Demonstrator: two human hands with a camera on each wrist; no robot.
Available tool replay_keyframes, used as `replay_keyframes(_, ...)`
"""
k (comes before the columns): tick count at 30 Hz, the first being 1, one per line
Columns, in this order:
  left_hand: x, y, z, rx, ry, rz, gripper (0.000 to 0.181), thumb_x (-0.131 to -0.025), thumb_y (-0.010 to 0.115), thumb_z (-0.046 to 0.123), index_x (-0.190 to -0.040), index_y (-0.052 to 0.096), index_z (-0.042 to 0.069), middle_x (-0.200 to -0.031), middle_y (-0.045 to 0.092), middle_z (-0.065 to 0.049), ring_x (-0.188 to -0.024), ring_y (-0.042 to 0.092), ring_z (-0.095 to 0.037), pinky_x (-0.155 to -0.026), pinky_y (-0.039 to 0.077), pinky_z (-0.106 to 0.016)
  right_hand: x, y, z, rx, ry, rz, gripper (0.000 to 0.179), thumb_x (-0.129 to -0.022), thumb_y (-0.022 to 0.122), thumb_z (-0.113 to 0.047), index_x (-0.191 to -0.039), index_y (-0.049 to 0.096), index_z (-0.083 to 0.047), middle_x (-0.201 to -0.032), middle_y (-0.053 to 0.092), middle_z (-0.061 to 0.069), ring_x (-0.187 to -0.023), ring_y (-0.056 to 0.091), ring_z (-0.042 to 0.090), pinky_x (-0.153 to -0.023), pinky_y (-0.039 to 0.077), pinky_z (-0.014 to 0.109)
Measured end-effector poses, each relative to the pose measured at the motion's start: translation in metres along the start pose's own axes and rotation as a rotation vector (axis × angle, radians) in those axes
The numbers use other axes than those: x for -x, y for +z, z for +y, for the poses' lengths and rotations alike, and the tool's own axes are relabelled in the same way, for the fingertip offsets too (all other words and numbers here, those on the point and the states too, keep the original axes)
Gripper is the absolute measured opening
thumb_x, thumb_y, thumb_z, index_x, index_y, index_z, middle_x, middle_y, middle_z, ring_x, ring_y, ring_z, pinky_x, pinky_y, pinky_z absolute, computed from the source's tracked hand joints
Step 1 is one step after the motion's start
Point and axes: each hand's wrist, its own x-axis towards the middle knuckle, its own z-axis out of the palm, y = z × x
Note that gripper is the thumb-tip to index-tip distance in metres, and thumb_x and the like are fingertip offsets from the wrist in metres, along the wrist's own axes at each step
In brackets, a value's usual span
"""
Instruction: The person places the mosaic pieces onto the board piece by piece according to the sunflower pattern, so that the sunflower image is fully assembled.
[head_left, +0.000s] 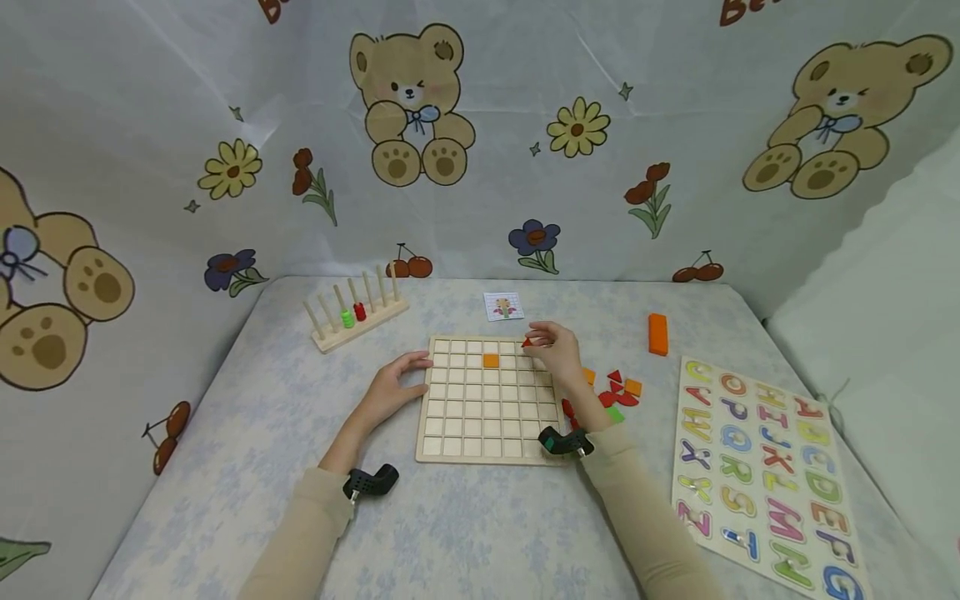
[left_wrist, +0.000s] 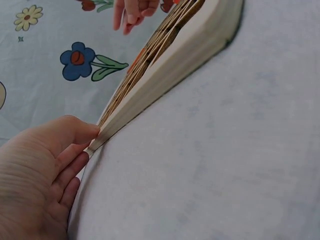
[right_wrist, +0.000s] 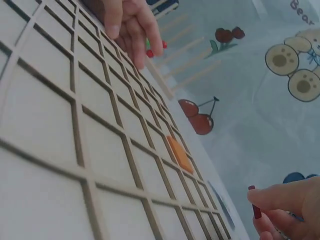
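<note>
A wooden grid board (head_left: 480, 459) lies in the middle of the table, with an orange square tile (head_left: 491, 361) in one of its upper cells. My left hand (head_left: 391, 387) rests against the board's left edge; thumb and fingertips touch the rim in the left wrist view. Over the board's upper right corner, my right hand (head_left: 557, 350) pinches a small red triangle tile (right_wrist: 254, 202) between thumb and finger. Loose red, orange and green tiles (head_left: 615, 387) lie to the right of the board, partly hidden behind the right forearm.
A small picture card (head_left: 503, 307) lies beyond the board. At the back left stands a wooden peg rack (head_left: 360, 324) with green and red beads. An orange block (head_left: 657, 334) and an alphabet puzzle board (head_left: 757, 475) lie on the right. A printed bear curtain hangs behind the table.
</note>
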Motion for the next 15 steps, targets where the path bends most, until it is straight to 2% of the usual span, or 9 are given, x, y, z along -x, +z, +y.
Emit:
replay_keyframes(7,-0.001,-0.001,-0.004,0.011,0.010,0.007,0.056,-0.091,0.072,0.010,-0.143,0.051,0.006,-0.133,0.064,-0.017,-0.141,0.043,-0.034,-0.119,0.027,-0.057,0.006,0.022,-0.001,0.023,-0.050,-0.093,0.043,-0.084,0.072,0.007,-0.126,0.061,0.009,-0.113,0.067,0.029,-0.097,0.064,0.038,-0.081,0.056,0.031)
replay_keyframes(12,0.000,-0.001,-0.001,0.001,0.001,0.002,0.056,-0.091,0.071,0.010,-0.143,0.051,0.006,-0.133,0.064,-0.015,-0.141,0.043,-0.034,-0.119,0.027,-0.056,0.007,0.028,0.004,0.042,-0.062,-0.095,0.040,-0.083,0.072,0.009,-0.122,0.063,0.008,-0.108,0.069,0.027,-0.091,0.064,0.034,-0.074,0.053,0.022)
replay_keyframes(15,0.000,-0.001,0.000,-0.002,-0.008,0.005,0.055,-0.091,0.071,0.008,-0.142,0.051,0.006,-0.133,0.064,-0.016,-0.141,0.043,-0.034,-0.120,0.027,-0.057,0.008,0.030,0.005,0.061,-0.063,-0.082,0.039,-0.083,0.071,0.010,-0.121,0.064,0.008,-0.106,0.070,0.027,-0.089,0.065,0.033,-0.074,0.054,0.023)
